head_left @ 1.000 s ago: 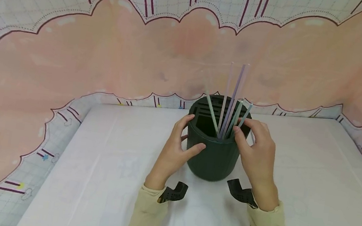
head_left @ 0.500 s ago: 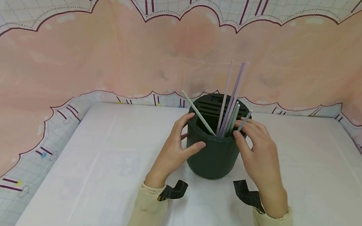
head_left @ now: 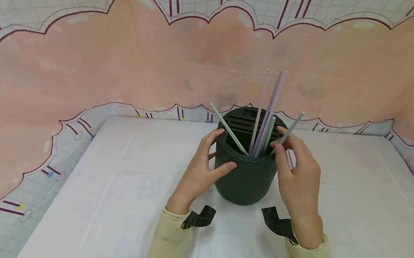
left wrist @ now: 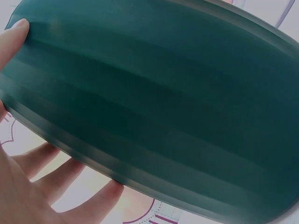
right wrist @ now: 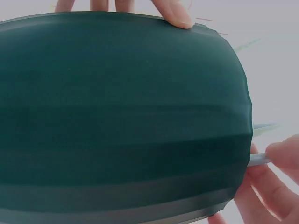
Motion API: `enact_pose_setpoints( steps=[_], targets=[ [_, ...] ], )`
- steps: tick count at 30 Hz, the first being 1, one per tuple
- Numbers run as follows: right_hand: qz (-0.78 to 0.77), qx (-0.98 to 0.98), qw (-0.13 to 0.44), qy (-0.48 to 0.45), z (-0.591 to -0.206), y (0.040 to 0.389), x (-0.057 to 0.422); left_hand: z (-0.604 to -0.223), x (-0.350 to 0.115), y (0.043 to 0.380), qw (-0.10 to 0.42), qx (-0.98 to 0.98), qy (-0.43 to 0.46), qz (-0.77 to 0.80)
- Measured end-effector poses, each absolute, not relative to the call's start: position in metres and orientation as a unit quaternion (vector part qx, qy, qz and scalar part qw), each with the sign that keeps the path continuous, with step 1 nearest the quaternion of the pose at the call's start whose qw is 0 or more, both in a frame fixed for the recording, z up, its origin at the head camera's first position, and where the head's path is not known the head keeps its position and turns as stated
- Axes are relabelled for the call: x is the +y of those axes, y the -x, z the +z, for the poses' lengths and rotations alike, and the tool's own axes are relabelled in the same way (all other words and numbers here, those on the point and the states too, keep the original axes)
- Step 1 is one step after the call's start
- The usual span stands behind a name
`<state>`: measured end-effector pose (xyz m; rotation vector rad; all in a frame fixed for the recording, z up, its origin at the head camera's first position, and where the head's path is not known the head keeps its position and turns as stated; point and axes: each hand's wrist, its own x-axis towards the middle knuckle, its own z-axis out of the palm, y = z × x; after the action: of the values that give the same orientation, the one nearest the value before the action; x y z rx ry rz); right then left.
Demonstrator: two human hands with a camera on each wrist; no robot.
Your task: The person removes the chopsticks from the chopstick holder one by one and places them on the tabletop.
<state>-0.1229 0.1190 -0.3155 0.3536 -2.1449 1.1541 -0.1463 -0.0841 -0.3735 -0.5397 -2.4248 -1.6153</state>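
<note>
A dark green holder (head_left: 244, 181) with a slotted back half stands upright on the white table. My left hand (head_left: 200, 172) grips its left side, thumb on the front and fingers round the side; these also show against the green wall (left wrist: 149, 112) in the left wrist view. Over the right rim, my right hand (head_left: 300, 178) pinches a blue-green straw (head_left: 293, 126) between thumb and finger. That straw (right wrist: 258, 159) pokes past the rim in the right wrist view; its lower end is hidden. Purple and pink straws (head_left: 267, 111) stand tall inside, beside shorter green ones (head_left: 268, 133).
One pale green straw (head_left: 227, 127) leans out over the holder's left rim. The white-covered table (head_left: 122, 187) ends at a patterned cloth wall (head_left: 180, 67) just behind the holder. Black bands (head_left: 199, 218) jut from both wrists.
The right hand's blue-green straw has risen and tilts further right. The pale green straw tipped to the left between the first two frames. My left hand keeps its grip on the holder.
</note>
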Motion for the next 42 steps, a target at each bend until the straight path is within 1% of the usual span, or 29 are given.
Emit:
enact_pose_setpoints(
  steps=[8,17,22,28,34,42],
  targets=[
    [0.496,-0.777,0.354,-0.155,-0.312,0.119,0.121,-0.375,-0.082,0.145,0.092,-0.819,0.179,-0.538],
    [0.588,-0.695,0.389,-0.141,-0.295,0.107,0.122,-0.376,-0.083,0.146,0.091,-0.817,0.178,-0.540],
    [0.660,-0.605,0.421,-0.145,-0.287,0.102,0.124,-0.376,-0.083,0.146,0.091,-0.817,0.179,-0.541],
    [0.743,-0.463,0.462,-0.139,-0.282,0.105,0.133,-0.376,-0.082,0.146,0.092,-0.816,0.179,-0.542],
    [0.757,-0.389,0.514,-0.106,-0.276,0.107,0.143,-0.375,-0.081,0.146,0.092,-0.815,0.181,-0.543],
    [0.759,-0.346,0.545,-0.085,-0.271,0.105,0.153,-0.374,-0.082,0.146,0.096,-0.814,0.181,-0.544]
  ],
)
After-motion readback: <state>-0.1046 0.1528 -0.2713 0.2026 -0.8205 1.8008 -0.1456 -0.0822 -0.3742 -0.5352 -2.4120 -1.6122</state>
